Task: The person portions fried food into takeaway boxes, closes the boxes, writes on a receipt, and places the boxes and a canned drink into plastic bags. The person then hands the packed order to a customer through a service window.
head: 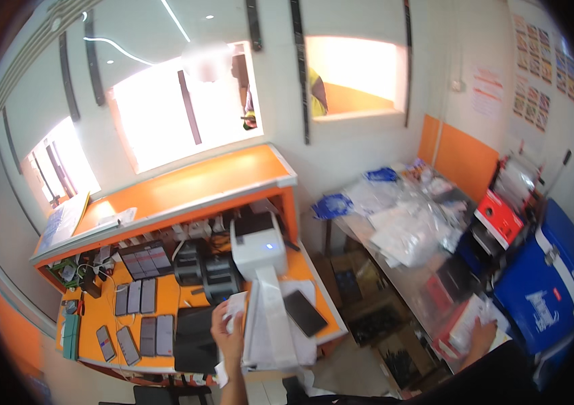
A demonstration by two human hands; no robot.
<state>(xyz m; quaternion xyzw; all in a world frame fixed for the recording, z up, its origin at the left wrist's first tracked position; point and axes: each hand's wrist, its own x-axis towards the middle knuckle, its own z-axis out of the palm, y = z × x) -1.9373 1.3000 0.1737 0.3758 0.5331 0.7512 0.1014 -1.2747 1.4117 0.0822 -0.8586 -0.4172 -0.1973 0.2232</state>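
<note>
My left hand [228, 329] is raised over the front of the orange desk, with a small piece of white paper [237, 304] between its fingers. Just to its right, a long white paper strip [271, 314] runs down from a white label printer [256, 250] over a stack of white sheets [304, 349]. A dark smartphone [305, 313] lies on these sheets. Off to the right, my right hand [482, 336] grips the edge of a white plastic packet [464, 324] on the metal table. Part of this packet is blurred, and red-and-white packaging [441, 347] shows under it.
Several smartphones [158, 336] lie on the orange desk [89, 324], near a tablet [145, 260] and black devices [221, 276]. Plastic bags [413, 228] cover the metal table's [368, 238] far part. A blue cooler box [545, 283] stands at right; cardboard boxes [393, 359] sit below the table.
</note>
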